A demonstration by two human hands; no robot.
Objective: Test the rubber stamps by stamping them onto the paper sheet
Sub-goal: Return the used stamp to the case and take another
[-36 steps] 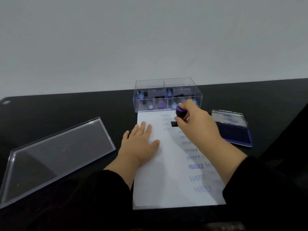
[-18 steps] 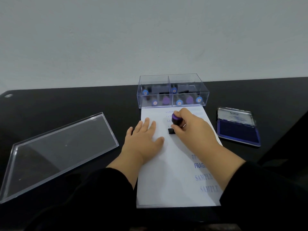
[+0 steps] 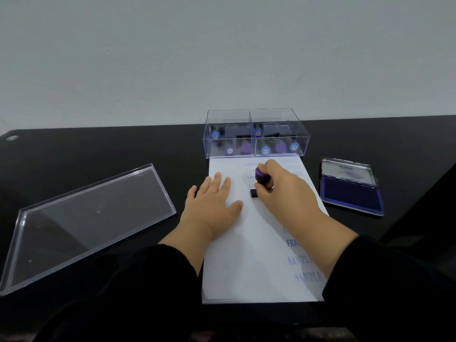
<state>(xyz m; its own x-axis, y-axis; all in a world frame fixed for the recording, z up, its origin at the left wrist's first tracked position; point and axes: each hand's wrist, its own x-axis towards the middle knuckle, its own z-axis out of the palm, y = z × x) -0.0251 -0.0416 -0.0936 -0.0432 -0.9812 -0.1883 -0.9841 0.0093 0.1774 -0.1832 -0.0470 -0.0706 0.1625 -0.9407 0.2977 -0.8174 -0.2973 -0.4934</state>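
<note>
A white paper sheet (image 3: 249, 262) lies on the black table, with blue SAMPLE and FRAGILE prints along its right half. My right hand (image 3: 283, 193) grips a rubber stamp with a purple knob (image 3: 261, 177), and the stamp's black base sits on the upper middle of the paper. My left hand (image 3: 212, 206) rests flat on the sheet's left side, fingers spread. An open blue ink pad (image 3: 351, 193) lies to the right of the paper.
A clear two-compartment box (image 3: 255, 119) at the paper's far edge holds several stamps with blue or purple knobs. Its clear lid (image 3: 81, 223) lies at the left. A pale wall stands behind the table.
My right hand has brought the stamp nearer along the paper, from its far end, and set it down. The left hand has stayed flat on the sheet.
</note>
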